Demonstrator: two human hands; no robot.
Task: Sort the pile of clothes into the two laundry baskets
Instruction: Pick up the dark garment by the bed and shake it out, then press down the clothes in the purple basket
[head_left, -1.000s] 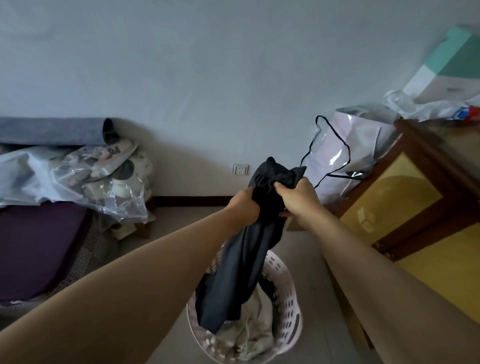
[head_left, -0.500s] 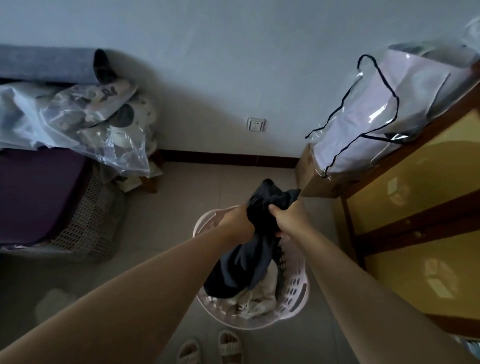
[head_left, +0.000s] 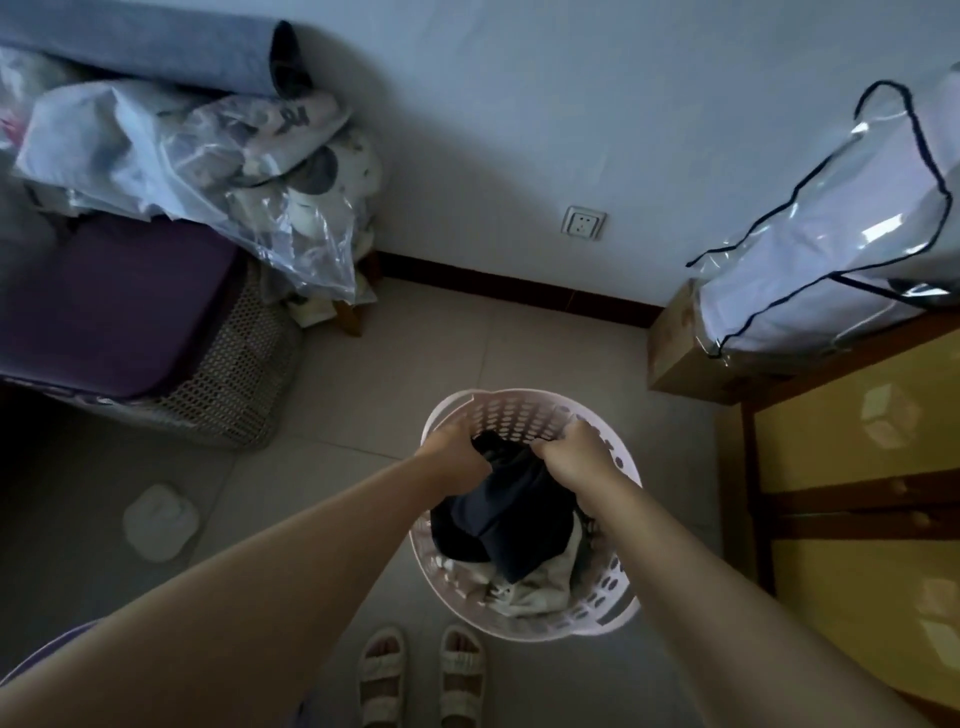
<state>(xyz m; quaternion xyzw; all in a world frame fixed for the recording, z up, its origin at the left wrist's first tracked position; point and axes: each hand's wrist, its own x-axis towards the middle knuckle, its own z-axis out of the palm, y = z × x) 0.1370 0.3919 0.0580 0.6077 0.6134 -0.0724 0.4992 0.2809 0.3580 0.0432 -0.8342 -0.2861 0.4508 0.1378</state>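
A pale pink perforated laundry basket (head_left: 511, 410) stands on the tiled floor right before my feet. Both hands grip the top of a dark navy garment (head_left: 511, 512) whose lower part lies inside the basket on pale cream clothes (head_left: 537, 584). My left hand (head_left: 460, 449) holds its left edge and my right hand (head_left: 576, 449) holds its right edge, both just inside the basket's far rim. A purple curved rim (head_left: 49, 647) shows at the lower left edge; what it belongs to I cannot tell.
A white crumpled item (head_left: 160, 521) lies on the floor to the left. A wicker seat with a purple cushion (head_left: 117, 306) and plastic-bagged bedding (head_left: 202, 156) fill the left. A yellow wooden cabinet (head_left: 852, 467) and a cardboard box (head_left: 680, 345) stand on the right.
Both hands have lowered the dark garment from chest height into the pink basket, and the view has tilted downward so my feet in sandals show.
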